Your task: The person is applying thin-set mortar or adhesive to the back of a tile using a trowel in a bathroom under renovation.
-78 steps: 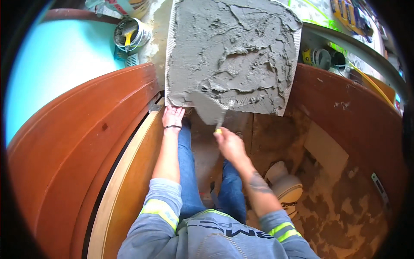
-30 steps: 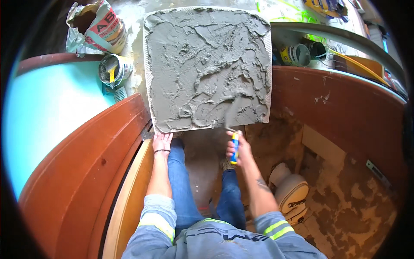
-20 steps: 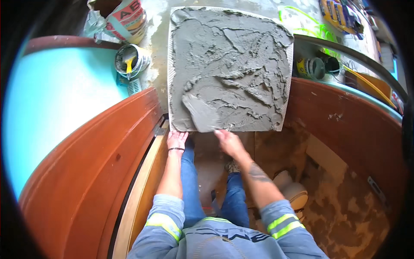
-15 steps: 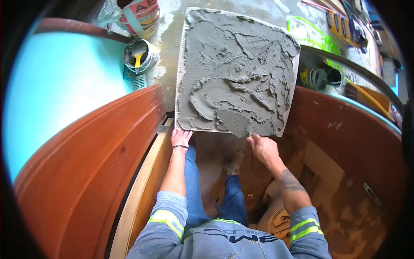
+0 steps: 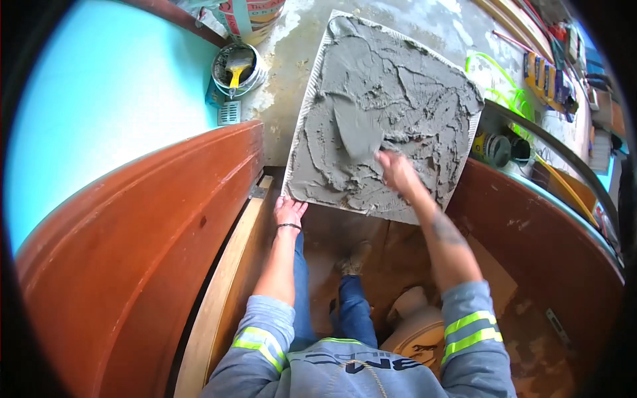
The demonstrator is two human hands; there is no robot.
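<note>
A large square tile (image 5: pixel 289 178), pale and ribbed along its rim, is spread with wet grey mortar (image 5: pixel 405 86) in uneven ridges. My left hand (image 5: pixel 289 211) grips its near left corner, fingers over the edge. My right hand (image 5: pixel 397 171) is closed round the handle of a trowel (image 5: pixel 357 129). The handle is mostly hidden by my fingers. The trowel's mortar-coated blade lies on the mortar, left of the tile's middle, and a smoothed patch shows around it.
Reddish-brown wooden door panels (image 5: pixel 152 199) flank me. At the far left, a bucket (image 5: pixel 255 78) holds a yellow-handled brush (image 5: pixel 236 69) beside a bag (image 5: pixel 255 16). A drain grate (image 5: pixel 229 113) lies nearby. Right of the tile are a bright green cord (image 5: pixel 521 106) and cans (image 5: pixel 494 149).
My right hand has moved the trowel from the tile's near edge up and inward across the mortar. My left hand stays at the corner. The view has shifted and turned slightly.
</note>
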